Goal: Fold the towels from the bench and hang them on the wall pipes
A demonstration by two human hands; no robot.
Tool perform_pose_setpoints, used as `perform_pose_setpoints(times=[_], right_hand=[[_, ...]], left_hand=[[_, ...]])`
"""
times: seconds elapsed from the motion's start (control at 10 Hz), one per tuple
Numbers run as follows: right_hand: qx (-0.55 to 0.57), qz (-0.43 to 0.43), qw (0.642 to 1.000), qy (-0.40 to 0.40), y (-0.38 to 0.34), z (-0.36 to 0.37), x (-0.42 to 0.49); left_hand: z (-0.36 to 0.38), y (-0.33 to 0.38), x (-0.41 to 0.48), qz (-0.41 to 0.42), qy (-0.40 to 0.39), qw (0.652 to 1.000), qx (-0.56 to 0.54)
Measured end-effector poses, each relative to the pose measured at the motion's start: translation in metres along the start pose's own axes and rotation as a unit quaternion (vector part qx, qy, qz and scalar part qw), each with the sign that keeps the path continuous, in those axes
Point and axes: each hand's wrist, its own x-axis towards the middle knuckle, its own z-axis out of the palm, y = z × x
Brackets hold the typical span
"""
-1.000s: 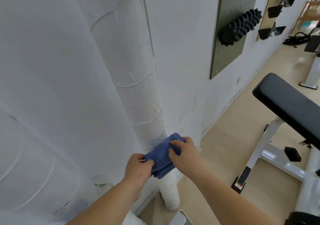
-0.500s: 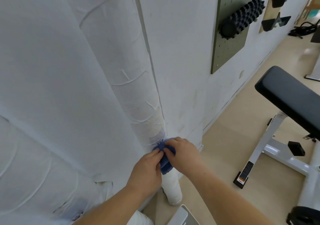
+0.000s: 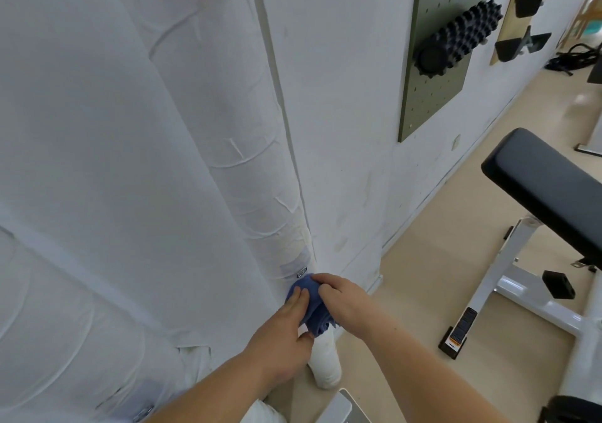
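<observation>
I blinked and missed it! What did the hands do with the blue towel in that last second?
The left hand and right hand pushed the blue towel forward against the white wrapped pipe. It showed wide between them before; now it is bunched small under both. Neither let go. The bench and foam roller stayed put.

WALL: white, scuffed | PEGBOARD: olive-green, wall-mounted, carries black knobbed foam roller | FLOOR: beige, below pegboard | BENCH: black pad, white frame, lower right of pegboard
</observation>
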Motion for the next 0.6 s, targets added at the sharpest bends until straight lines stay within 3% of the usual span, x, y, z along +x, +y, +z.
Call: perform_pose_setpoints(times=[0.2,0.3,0.6], right_hand=[[-0.121,-0.050,0.991,-0.010,-0.010,-0.010,-0.003],[-0.157,-0.079,0.983,0.053,-0.019,-0.017,-0.010],[-0.097,-0.088,0.985,0.114,-0.037,-0.029,-0.028]], left_hand=[[-0.033,0.013,-0.003,0.025,0.017,0.999,0.016],[-0.042,0.019,-0.005,0.024,0.070,0.997,0.015],[-0.052,0.030,-0.016,0.039,0.143,0.989,-0.003]])
